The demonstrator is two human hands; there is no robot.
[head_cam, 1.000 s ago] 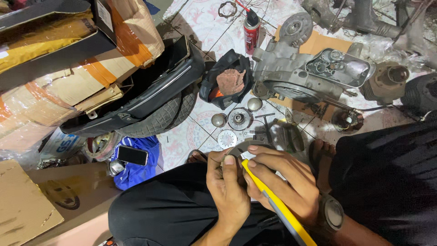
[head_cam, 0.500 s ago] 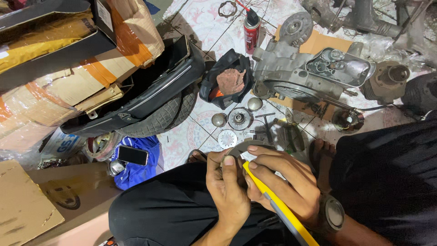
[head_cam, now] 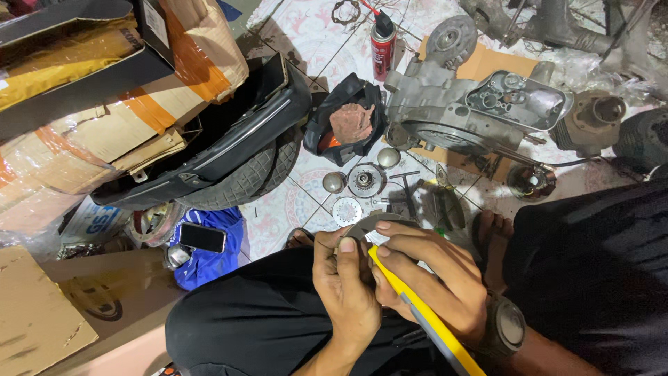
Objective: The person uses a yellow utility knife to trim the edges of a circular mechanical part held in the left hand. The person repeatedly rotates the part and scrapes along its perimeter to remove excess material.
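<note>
Both hands meet over the lap, closed around a round grey metal disc (head_cam: 379, 226). The left hand (head_cam: 344, 289) pinches its near edge with the thumb on top. The right hand (head_cam: 435, 278) wraps the far side and also grips a yellow-handled tool (head_cam: 424, 317). Fingers cover most of the disc, so its face is hard to make out; the tool's handle end runs out of view.

- We see a round grey metal disc (head_cam: 372, 224) held up over the lap, mostly hidden behind fingers, only its curved upper rim showing.
- We see a yellow-and-grey handled tool (head_cam: 424, 317) slanting from lower right up to the disc, its tip touching it.
</note>
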